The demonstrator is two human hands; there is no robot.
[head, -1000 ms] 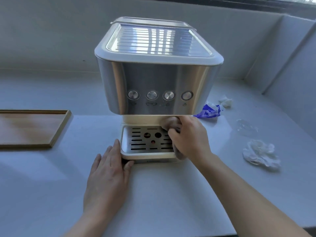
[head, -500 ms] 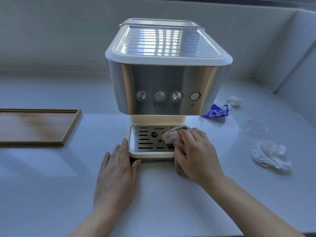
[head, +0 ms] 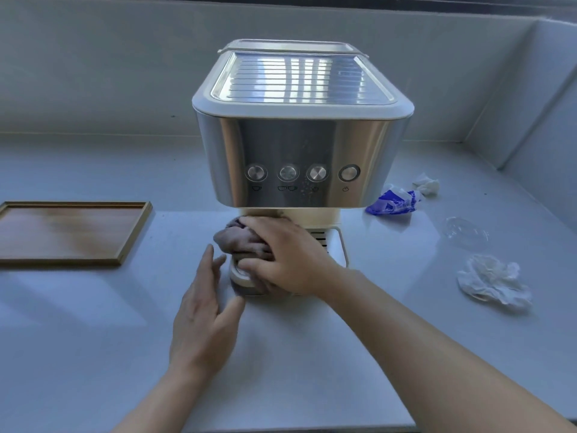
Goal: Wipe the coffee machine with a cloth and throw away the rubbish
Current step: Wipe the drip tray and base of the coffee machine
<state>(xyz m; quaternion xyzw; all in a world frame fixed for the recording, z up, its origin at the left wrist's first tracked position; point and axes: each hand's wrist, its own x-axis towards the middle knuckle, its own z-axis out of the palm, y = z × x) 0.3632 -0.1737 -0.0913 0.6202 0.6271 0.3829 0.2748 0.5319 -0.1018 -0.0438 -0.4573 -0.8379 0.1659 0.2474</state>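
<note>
A steel and cream coffee machine point(head: 299, 151) stands in the middle of the white counter point(head: 93, 339). My right hand point(head: 287, 254) presses a bunched greyish-pink cloth point(head: 234, 240) onto the left part of the drip tray point(head: 335, 248), covering most of the tray. My left hand point(head: 203, 320) rests flat on the counter just left of the tray's front corner, fingers apart and holding nothing. Rubbish lies to the right: a crumpled white tissue point(head: 493, 281), a blue and white wrapper point(head: 393, 203), a small white wad point(head: 426, 184) and a clear plastic lid point(head: 466, 231).
A shallow wooden tray point(head: 137, 232) lies on the counter at the left. Grey walls close in behind the machine and along the right side, forming a corner at the back right.
My right hand has swept the cloth leftward across the drip tray, from its right side to its left. My left hand has shifted a little away from the tray's front.
</note>
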